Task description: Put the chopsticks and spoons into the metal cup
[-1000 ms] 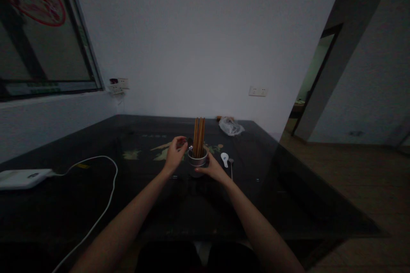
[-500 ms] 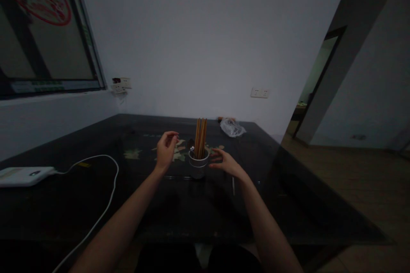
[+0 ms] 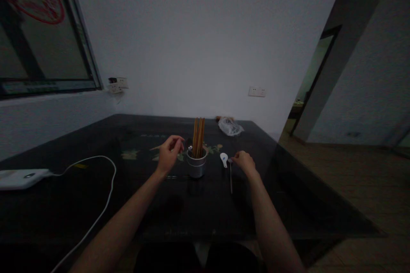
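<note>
A metal cup [image 3: 196, 168] stands upright on the dark table, holding several brown wooden chopsticks [image 3: 198, 137] and at least one dark metal utensil [image 3: 189, 142] leaning left. My left hand [image 3: 168, 154] hovers just left of the cup, fingers loosely curved, thumb apart, nothing seen in it. To the right lies a small white ceramic spoon [image 3: 224, 159] with a blue mark. Beside it a thin metal spoon [image 3: 231, 179] lies with its handle toward me. My right hand [image 3: 245, 163] has its fingertips pinched at the far end of this metal spoon.
A white device [image 3: 22, 179] with a white cable [image 3: 112, 183] lies on the left of the table [image 3: 179, 222]. A crumpled clear plastic bag [image 3: 230, 127] sits at the back near the wall. Wall sockets [image 3: 256, 91] are above.
My right hand has moved right, from beside the cup to the metal spoon, and its fingers have closed. The white spoon has come into sight. My left hand has shifted slightly toward the cup.
</note>
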The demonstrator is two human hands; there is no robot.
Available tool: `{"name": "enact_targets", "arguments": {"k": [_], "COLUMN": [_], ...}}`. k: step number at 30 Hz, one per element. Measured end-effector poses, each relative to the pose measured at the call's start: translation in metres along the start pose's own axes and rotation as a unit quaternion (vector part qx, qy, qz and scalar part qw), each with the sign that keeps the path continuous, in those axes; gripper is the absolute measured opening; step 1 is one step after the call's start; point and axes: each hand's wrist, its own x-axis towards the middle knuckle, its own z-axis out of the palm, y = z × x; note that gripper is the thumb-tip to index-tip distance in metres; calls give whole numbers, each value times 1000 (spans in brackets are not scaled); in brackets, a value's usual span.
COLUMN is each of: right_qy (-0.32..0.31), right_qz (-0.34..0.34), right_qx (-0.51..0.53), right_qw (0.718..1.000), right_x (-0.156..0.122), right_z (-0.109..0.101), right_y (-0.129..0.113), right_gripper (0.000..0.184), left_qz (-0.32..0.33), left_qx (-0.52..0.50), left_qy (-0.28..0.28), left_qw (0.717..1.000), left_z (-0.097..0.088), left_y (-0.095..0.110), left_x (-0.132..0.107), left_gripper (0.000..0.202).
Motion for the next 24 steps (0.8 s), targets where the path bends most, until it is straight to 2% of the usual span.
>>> {"name": "enact_targets", "arguments": {"k": [3,5,7,10,14,17,19,22,24], "right_qy": [-46,-69,-79,-82,-81,-75,-67,-52,-35], "right_qz": [26,30,29,24,21,29,36,39,37], "right_qx": [-55,-76,-88,-94,-98,-96,-92,-80,-67], "right_qw": [997,994,993,992,992,992,993,995,996], "right_x": [-3,-4,-5,-6,-7,-7,-6,-6,-6], "right_z": [5,8,11,15,19,20,20,19,17], "right_y": [-2,-4,-6,-7,-9,-11,-11,-9,-7], "right_gripper": [31,35,36,40,40,35,32,30,28], "left_qz": [-25,-51,-79,-125,-142,-135,-138,-150,-162], "left_qx": [10,16,29,51,105,125,114,82,49], "left_qy": [18,9,-29,-117,-208,-264,-312,-364,-378], "left_qw": [999,999,996,984,962,947,933,916,910], "left_z": [-3,-5,-5,-2,-1,-1,-1,0,1], "left_y": [-10,-21,-34,-44,-34,-23,-23,-34,-45], "left_x": [7,12,15,13,6,3,2,0,-1], "left_gripper": [25,33,44,62,83,85,82,84,87]}}
